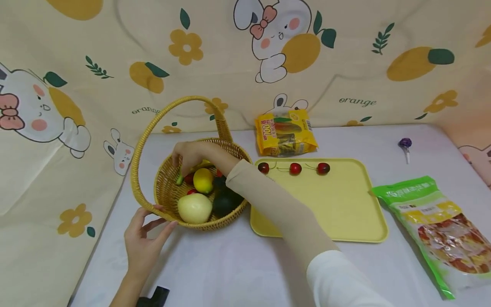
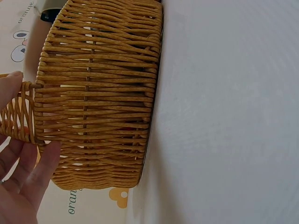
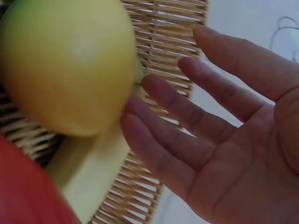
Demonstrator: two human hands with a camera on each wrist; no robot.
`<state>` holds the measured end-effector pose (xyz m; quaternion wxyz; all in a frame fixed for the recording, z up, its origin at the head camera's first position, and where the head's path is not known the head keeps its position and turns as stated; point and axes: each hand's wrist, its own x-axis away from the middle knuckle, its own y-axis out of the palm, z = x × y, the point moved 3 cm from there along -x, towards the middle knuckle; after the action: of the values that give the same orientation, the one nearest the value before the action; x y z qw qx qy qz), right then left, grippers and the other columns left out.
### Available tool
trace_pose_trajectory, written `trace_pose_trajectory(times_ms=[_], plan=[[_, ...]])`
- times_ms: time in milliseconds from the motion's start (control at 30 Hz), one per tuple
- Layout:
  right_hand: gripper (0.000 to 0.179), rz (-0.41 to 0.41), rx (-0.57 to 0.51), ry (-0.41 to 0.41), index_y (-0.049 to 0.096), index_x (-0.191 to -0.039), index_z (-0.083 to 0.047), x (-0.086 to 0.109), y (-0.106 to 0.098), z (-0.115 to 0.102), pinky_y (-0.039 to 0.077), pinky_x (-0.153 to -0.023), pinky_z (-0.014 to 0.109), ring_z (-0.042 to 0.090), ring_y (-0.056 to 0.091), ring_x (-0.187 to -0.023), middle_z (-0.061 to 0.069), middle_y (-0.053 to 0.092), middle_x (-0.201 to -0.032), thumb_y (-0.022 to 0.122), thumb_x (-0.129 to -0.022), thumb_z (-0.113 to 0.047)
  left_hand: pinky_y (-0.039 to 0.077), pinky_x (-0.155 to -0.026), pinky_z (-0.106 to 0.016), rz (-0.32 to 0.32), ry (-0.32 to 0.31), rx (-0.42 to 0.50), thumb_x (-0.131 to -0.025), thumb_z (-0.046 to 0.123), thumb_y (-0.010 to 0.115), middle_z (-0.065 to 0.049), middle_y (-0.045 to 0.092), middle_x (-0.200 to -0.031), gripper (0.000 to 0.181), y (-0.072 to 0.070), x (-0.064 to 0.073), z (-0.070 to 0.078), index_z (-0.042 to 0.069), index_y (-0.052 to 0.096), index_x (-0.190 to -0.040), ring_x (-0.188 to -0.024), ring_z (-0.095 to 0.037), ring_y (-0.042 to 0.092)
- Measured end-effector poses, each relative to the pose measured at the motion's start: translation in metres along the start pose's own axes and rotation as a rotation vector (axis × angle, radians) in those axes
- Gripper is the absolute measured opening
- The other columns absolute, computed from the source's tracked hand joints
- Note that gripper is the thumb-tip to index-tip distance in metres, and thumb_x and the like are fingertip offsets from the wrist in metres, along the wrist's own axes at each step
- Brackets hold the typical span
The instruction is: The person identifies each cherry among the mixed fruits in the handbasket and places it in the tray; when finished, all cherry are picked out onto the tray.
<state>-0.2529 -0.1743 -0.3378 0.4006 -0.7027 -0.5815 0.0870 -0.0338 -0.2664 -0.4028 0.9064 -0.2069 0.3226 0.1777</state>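
A wicker basket point(image 1: 163, 183) with an arched handle stands at left, holding a lemon point(image 1: 203, 181), a pale yellow-green round fruit point(image 1: 194, 208), a dark green fruit point(image 1: 226, 202) and some red pieces. My left hand point(image 1: 143, 238) grips the basket at the near foot of its handle point(image 2: 18, 114), thumb and fingers on either side. Inside the far left of the basket reaches my right hand point(image 1: 192, 155), by a green stem-like tip point(image 1: 180, 179). The right wrist view shows its fingers spread and loosely bent beside a large yellow fruit point(image 3: 70, 65) and a banana point(image 3: 93, 172).
A yellow tray point(image 1: 326, 204) bears three cherries point(image 1: 295, 169) along its far edge; my right arm crosses its left part. Behind it lies a yellow snack packet point(image 1: 285, 133). Over at right are a lollipop point(image 1: 405, 145) and a green-and-clear food bag point(image 1: 441, 230).
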Motion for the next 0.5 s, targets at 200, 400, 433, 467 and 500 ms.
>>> trace_pose_trajectory(times_ms=[200, 400, 433, 467, 500], plan=[[0.04, -0.069, 0.026, 0.053, 0.06, -0.127, -0.005, -0.011, 0.013, -0.002, 0.05, -0.073, 0.023, 0.016, 0.049, -0.097, 0.007, 0.047, -0.135, 0.071, -0.088, -0.004, 0.059, -0.077, -0.017, 0.001, 0.003, -0.006, -0.059, -0.026, 0.08, -0.029, 0.06, -0.1, 0.054, -0.001, 0.002, -0.005, -0.018, 0.059, -0.108, -0.099, -0.016, 0.06], [0.041, -0.157, 0.117, -0.01, 0.066, -0.126, -0.005, -0.019, 0.024, -0.003, 0.052, -0.078, 0.021, 0.016, 0.053, -0.107, 0.007, 0.058, -0.13, 0.071, -0.087, 0.004, 0.059, -0.077, -0.017, 0.002, 0.008, -0.001, -0.059, -0.028, 0.077, -0.03, 0.059, -0.099, 0.052, 0.001, -0.004, 0.007, -0.019, 0.058, -0.107, -0.098, -0.016, 0.06], [0.04, -0.175, 0.115, -0.028, 0.067, -0.125, -0.004, -0.02, 0.026, -0.002, 0.053, -0.079, 0.022, 0.016, 0.056, -0.107, 0.007, 0.061, -0.127, 0.071, -0.086, 0.006, 0.059, -0.077, -0.018, 0.001, 0.01, 0.003, -0.059, -0.028, 0.077, -0.03, 0.059, -0.098, 0.051, 0.002, -0.005, 0.01, -0.02, 0.058, -0.107, -0.097, -0.016, 0.06], [0.039, -0.191, 0.117, -0.042, 0.068, -0.123, -0.003, -0.02, 0.027, -0.001, 0.054, -0.08, 0.022, 0.016, 0.057, -0.108, 0.007, 0.064, -0.124, 0.071, -0.086, 0.007, 0.059, -0.077, -0.018, 0.0, 0.013, 0.005, -0.06, -0.028, 0.076, -0.029, 0.059, -0.098, 0.05, 0.002, -0.005, 0.013, -0.02, 0.058, -0.106, -0.097, -0.017, 0.06], [0.039, -0.205, 0.116, -0.052, 0.069, -0.122, -0.004, -0.021, 0.028, 0.0, 0.055, -0.081, 0.022, 0.017, 0.058, -0.108, 0.006, 0.066, -0.12, 0.071, -0.085, 0.008, 0.059, -0.077, -0.018, -0.001, 0.015, 0.006, -0.06, -0.028, 0.076, -0.029, 0.059, -0.098, 0.05, 0.003, -0.006, 0.016, -0.02, 0.058, -0.106, -0.097, -0.017, 0.06]])
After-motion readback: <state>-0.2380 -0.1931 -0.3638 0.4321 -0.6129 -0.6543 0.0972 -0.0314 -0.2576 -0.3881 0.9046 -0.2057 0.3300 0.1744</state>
